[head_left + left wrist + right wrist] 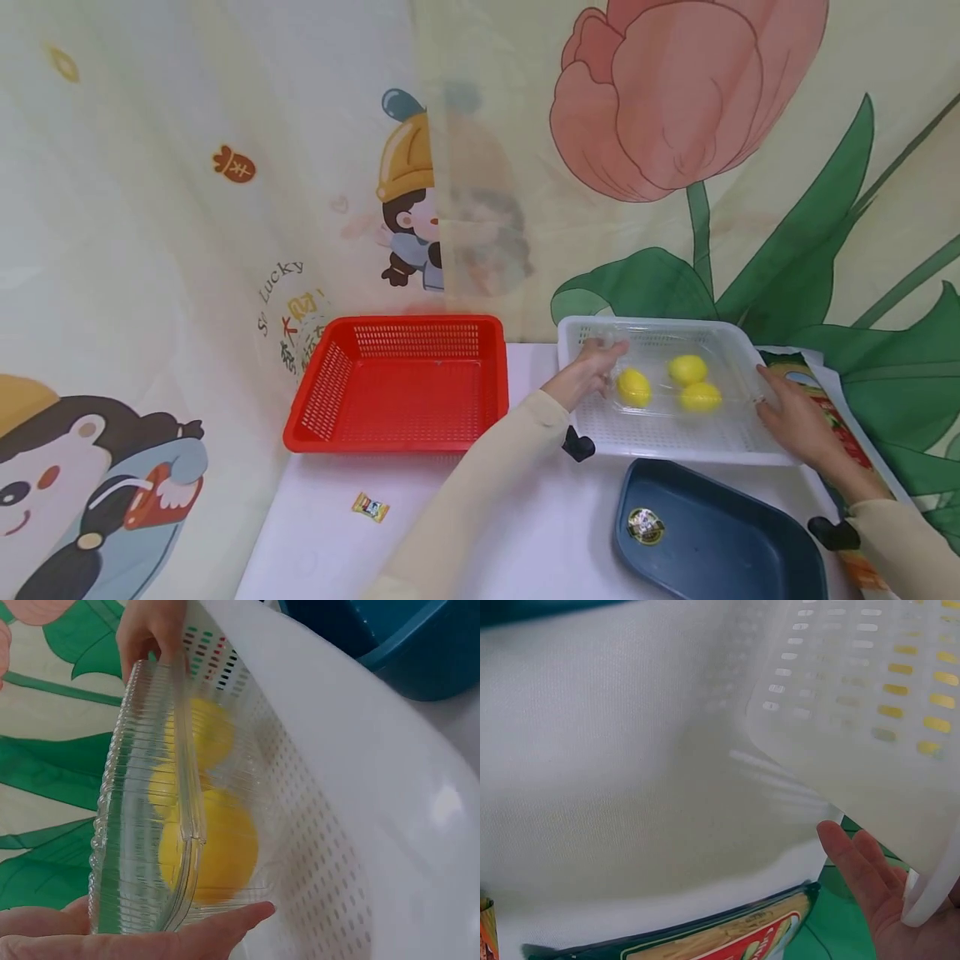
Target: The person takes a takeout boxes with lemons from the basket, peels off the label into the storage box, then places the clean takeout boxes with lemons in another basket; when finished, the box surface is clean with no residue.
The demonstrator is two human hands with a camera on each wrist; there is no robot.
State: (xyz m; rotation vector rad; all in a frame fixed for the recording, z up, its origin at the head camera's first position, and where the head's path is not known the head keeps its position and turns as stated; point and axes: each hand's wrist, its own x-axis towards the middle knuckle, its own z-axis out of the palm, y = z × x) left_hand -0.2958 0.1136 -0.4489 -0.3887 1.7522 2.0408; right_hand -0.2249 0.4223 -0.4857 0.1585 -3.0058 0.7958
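Observation:
A clear plastic clamshell box (142,772) holding yellow lemons (701,397) lies inside the white perforated basket (750,442). My left hand (595,367) grips the box's left end; in the left wrist view, thumb and fingers are on either side of it. At the basket's right end is my right hand (797,417). In the right wrist view the basket rim passes between the thumb side and the fingers (870,881), which lie along the outer wall. The thumb is mostly hidden there.
A red basket (397,446) stands left of the white one. In front is a dark blue tray (720,533) with a round gold-and-black sticker. A small wrapped candy (371,507) lies on the white table. Food packages, one a green-and-red bag (727,937), lie at the right.

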